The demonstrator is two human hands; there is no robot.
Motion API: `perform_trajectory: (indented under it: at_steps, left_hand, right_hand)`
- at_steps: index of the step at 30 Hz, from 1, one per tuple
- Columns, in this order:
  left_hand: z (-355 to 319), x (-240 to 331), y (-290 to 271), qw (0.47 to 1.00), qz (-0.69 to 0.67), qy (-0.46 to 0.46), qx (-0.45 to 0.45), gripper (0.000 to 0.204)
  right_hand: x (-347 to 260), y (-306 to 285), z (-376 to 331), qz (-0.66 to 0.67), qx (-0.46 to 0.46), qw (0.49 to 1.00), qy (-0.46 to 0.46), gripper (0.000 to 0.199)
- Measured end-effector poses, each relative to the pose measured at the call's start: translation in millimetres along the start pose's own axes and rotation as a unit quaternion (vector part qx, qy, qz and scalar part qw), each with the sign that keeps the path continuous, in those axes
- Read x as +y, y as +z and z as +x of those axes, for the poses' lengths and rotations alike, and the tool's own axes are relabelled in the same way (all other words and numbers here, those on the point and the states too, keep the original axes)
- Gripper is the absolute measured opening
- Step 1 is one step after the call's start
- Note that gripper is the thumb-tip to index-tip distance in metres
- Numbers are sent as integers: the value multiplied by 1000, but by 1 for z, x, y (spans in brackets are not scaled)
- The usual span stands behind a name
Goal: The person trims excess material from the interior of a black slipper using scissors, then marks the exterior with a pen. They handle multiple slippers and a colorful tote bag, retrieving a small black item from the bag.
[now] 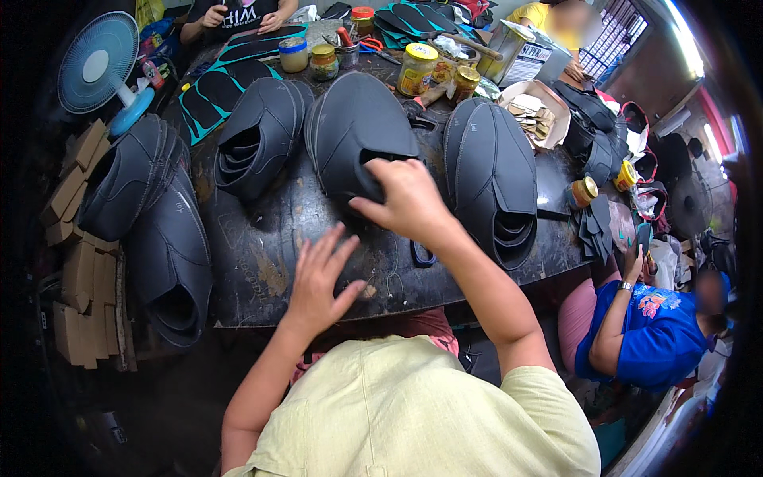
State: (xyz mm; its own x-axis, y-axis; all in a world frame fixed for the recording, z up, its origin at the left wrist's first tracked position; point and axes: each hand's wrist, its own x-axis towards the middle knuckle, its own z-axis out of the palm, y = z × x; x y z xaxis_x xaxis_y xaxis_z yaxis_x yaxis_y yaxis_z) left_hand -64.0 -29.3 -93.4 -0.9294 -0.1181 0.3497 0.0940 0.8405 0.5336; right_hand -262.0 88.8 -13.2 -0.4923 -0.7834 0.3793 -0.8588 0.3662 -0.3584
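Observation:
My right hand [409,199] reaches to the middle stack of black shoe uppers [358,119]. Its fingers hook into the stack's opening, and the thumb stays outside along the near rim. The fingertips are hidden there. My left hand [319,278] is open, fingers spread, just above the dark tabletop [262,266] near its front edge, holding nothing. Left of the middle stack lies another nested stack of black uppers [258,131]; to the right is a long stitched stack [491,159] with its opening toward me.
Two more upper stacks [131,179] [171,246] overlap at the table's left end, beside brown cardboard pieces [83,274] and a blue fan [97,67]. Jars [417,67], a metal can [517,52] and teal-edged pieces [211,99] stand farther back. A seated person in blue [648,334] is at right.

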Motion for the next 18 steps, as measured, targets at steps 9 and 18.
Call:
perform_trajectory:
  at_steps: [9,18]
  left_hand:
    - [37,-33,25,996,38,-46,62,62]
    - [134,66,111,691,-640,-318,-110,65]
  right_hand:
    - [-17,-176,-151,130,172,965,148,67]
    - [-3,-143,-256,-177,171,954,169,47]
